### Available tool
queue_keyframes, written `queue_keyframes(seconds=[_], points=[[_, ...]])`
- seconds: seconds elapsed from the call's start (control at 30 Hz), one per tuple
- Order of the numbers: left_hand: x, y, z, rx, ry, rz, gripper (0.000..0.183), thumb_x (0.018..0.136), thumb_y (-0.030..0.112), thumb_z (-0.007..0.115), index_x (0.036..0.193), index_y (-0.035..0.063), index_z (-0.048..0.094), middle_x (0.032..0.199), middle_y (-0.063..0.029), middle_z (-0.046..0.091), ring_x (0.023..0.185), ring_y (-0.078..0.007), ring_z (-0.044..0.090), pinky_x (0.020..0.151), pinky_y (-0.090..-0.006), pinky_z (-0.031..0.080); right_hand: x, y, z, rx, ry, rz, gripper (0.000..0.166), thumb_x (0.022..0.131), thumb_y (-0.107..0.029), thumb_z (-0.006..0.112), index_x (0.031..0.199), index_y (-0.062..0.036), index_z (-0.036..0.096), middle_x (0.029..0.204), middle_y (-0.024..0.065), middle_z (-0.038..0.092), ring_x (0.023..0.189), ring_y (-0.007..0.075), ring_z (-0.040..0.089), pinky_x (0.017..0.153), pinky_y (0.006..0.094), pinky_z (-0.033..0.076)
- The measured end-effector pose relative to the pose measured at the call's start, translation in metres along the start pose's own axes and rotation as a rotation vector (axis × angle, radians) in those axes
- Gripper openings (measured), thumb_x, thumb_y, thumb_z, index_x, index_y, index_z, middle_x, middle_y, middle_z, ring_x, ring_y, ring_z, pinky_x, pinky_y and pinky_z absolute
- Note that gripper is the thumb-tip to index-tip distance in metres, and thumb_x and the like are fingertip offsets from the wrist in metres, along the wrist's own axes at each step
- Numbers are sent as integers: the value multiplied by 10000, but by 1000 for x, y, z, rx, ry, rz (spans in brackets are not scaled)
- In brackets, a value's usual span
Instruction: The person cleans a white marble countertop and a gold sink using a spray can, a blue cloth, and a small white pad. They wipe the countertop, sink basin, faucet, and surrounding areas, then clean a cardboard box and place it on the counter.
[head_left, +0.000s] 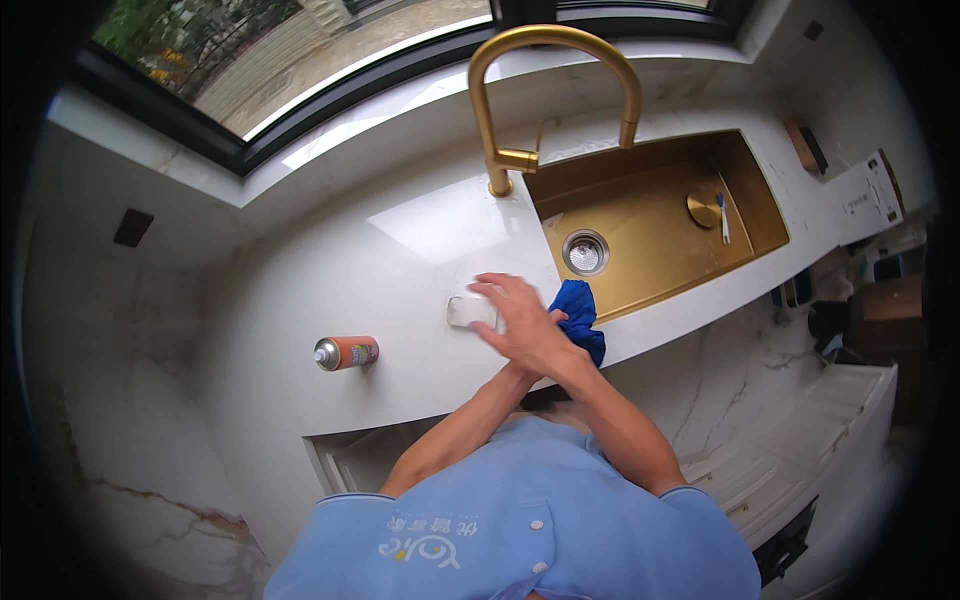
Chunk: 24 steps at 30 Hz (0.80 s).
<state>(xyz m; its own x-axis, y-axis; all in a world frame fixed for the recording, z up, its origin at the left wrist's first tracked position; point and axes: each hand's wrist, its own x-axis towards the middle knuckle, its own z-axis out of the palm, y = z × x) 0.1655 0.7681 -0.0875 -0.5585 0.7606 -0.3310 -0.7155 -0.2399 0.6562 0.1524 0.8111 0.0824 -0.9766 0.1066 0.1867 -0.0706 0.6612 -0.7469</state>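
My right hand (517, 319) crosses over my left wrist, its thumb and fingers spread above a whitish rectangular block (470, 312) on the white marble-look countertop (285, 300). The hand is blurred while the block is sharp; whether they touch cannot be told. Mostly hidden beneath the right hand, my left hand (559, 316) is closed on a crumpled blue cloth (577, 311) at the near left corner of the brass-coloured sink. To the left stands an orange spray can (349, 352) with a silver top and a white nozzle.
A brass-coloured faucet (491, 142) arches beside the gold sink (652, 277). A round metal cover (703, 209) and a small blue-and-white brush (724, 217) lie in the sink. At the right, a dark-edged block (806, 145) and a white printed box (870, 199) rest on the counter. A window frame borders the back.
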Motion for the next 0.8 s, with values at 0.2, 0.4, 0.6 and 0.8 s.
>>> queue_keyframes(seconds=[0.2,0.4,0.6,0.8], points=[[-52,108,64,-682,-90,-454,503,1023,378,662,1425,106,526,1215,-94,664,983,-211,672,610,-292,554,-63,73,-73,584,351,374,743,868,-296,892,1470,-23,552,1470,179,591,1382,316,557,1166,428,445],[-62,104,100,43,-224,-325,795,939,619,758,1479,115,462,1205,-44,632,1029,-155,652,820,-352,573,-68,83,-71,761,279,464,380,941,-164,822,1266,-37,672,1176,95,721,1002,168,677,917,305,544],[-67,142,107,240,-388,-330,670,939,324,849,1439,57,491,1166,-55,643,1015,-143,658,820,-322,592,-45,26,-105,223,280,150,317,887,-70,782,1187,-45,685,1332,106,655,1124,236,669,1026,366,516],[-64,141,115,-100,-525,-480,555,909,234,840,1362,43,582,1142,-83,707,983,-190,698,828,-347,587,-40,39,-122,1357,114,34,880,855,-554,861,1492,-67,498,1497,208,551,1321,380,635,1129,478,514]])
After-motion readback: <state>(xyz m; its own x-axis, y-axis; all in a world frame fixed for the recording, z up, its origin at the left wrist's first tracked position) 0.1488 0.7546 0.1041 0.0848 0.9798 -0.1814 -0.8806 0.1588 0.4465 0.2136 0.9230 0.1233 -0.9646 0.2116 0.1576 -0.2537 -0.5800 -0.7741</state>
